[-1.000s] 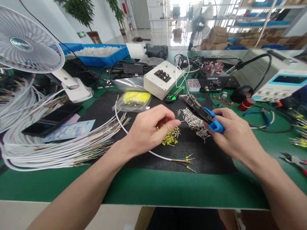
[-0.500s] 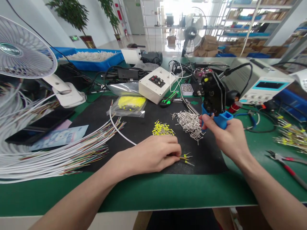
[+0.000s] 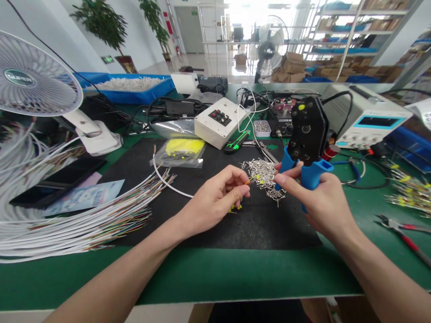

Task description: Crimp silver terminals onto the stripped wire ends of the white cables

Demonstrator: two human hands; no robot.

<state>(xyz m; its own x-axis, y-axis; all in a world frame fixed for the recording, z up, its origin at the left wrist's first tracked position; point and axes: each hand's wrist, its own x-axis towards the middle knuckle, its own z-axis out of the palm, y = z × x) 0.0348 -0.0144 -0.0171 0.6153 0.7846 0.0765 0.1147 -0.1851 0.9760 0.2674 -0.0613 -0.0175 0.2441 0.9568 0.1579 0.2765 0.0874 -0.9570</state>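
Observation:
Between the thumb and fingers of my left hand (image 3: 218, 195) is pinched the end of a white cable, its thin coloured wires (image 3: 249, 181) poking out to the right with yellow pieces on their tips. The white cable (image 3: 171, 188) curves away to the left behind the hand. My right hand (image 3: 323, 202) is wrapped round the blue handles of a black crimping tool (image 3: 308, 130), held upright with its jaws at the top. A heap of silver metal pins (image 3: 262, 172) lies between the hands. Small yellow-headed pieces (image 3: 235, 208) show partly beneath my left hand.
A bundle of white cables (image 3: 84, 224) fills the left, beside a fan (image 3: 33, 76). A bag of yellow pieces (image 3: 183, 148) and a switch box (image 3: 218, 121) stand behind the black mat (image 3: 269, 233). At right lie cutting pliers (image 3: 400, 229) and finished wire ends (image 3: 409, 190).
My left hand has risen off the mat and turned, bringing the wire ends up towards the crimping tool. The tool's handles look more spread in my right hand.

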